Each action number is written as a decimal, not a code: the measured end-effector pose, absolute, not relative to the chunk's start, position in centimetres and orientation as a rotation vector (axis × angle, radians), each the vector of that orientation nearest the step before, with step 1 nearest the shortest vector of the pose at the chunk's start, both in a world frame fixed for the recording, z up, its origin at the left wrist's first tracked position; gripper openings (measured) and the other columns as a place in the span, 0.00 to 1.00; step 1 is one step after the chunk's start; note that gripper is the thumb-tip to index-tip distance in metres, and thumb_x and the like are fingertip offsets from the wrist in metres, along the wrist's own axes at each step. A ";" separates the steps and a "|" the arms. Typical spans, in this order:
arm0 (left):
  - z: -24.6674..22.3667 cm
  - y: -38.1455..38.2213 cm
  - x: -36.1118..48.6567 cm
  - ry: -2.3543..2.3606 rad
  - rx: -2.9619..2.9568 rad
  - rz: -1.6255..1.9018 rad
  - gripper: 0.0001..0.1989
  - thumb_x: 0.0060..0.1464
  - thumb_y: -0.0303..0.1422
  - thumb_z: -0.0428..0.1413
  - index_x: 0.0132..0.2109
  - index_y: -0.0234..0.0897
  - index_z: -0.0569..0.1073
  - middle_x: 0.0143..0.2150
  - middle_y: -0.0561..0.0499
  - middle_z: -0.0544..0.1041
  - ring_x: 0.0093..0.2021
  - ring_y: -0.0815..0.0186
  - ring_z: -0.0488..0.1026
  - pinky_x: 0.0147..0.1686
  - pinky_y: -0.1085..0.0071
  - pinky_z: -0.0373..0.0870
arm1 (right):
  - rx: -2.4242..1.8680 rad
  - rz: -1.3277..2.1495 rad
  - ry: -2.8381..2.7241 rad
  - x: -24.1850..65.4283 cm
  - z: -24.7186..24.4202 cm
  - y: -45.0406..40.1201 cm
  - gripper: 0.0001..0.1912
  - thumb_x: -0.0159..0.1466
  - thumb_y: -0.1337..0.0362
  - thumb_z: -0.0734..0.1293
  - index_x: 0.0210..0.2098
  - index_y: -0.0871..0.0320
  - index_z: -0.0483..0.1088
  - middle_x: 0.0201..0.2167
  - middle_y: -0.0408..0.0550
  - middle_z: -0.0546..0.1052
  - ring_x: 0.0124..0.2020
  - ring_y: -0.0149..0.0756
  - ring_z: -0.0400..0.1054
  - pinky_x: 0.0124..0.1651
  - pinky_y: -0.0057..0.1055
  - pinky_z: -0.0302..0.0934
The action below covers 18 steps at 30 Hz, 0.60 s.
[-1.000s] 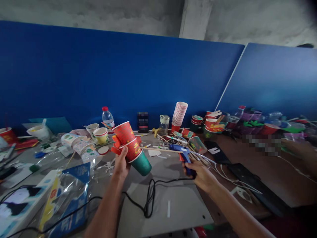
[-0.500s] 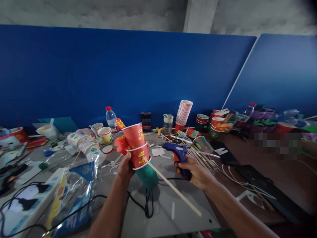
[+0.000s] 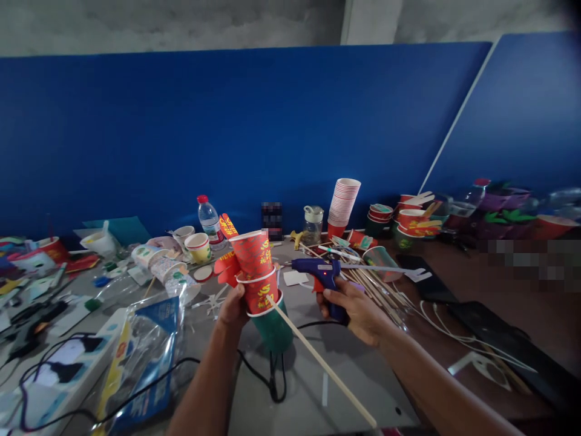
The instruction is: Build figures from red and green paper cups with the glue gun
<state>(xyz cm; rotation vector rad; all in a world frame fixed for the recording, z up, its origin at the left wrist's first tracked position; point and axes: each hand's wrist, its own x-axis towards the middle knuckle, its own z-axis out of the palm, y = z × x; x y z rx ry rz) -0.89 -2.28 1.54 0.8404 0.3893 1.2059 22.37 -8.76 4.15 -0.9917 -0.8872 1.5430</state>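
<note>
The left hand (image 3: 233,307), at the lower centre of the frame, grips the red and green paper-cup assembly (image 3: 258,280) from its left side, thumb against the red cups; the assembly leans slightly. The right hand (image 3: 351,307), right of it, is wrapped around the handle of the blue hot glue gun (image 3: 318,266), whose nozzle points left toward the cups. Both forearms reach up from the bottom edge.

A wooden stick (image 3: 324,364) slants from the assembly's front to the bottom of the frame, and a black cable (image 3: 274,387) loops below. Behind the gun, a pile of thin sticks (image 3: 381,297) and a tipped clear-and-green cup (image 3: 380,261) crowd the table (image 3: 254,412).

Farther back, a tall stack of paper cups (image 3: 344,203) leans right beside a lidded glass jar (image 3: 313,227). At right, a cup group (image 3: 411,224) holds flat wooden sticks. The red-capped bottle (image 3: 210,223) stands left of centre.
</note>
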 end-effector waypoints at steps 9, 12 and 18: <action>1.0 -2.0 -0.9 0.459 0.805 1.197 0.38 0.34 0.49 0.66 0.53 0.37 0.72 0.49 0.37 0.77 0.51 0.41 0.72 0.47 0.48 0.72 | -0.966 1.450 -0.870 22.9 5.6 -8.4 0.19 0.49 0.54 0.75 0.34 0.58 0.69 0.26 0.42 0.76 0.22 0.29 0.68 0.26 0.27 0.61; 0.9 -1.9 -0.8 0.448 0.799 1.160 0.35 0.37 0.49 0.65 0.51 0.35 0.73 0.50 0.37 0.77 0.52 0.42 0.72 0.47 0.49 0.72 | -0.929 1.445 -0.903 23.1 6.3 -8.1 0.19 0.49 0.54 0.75 0.33 0.58 0.69 0.25 0.42 0.75 0.22 0.28 0.68 0.26 0.26 0.61; 0.6 -1.9 -0.6 0.450 0.775 1.108 0.33 0.39 0.50 0.64 0.49 0.34 0.74 0.51 0.37 0.76 0.51 0.44 0.73 0.48 0.50 0.71 | -0.931 1.408 -1.023 22.6 8.2 -8.0 0.18 0.50 0.54 0.75 0.33 0.58 0.69 0.25 0.42 0.75 0.22 0.28 0.67 0.27 0.26 0.60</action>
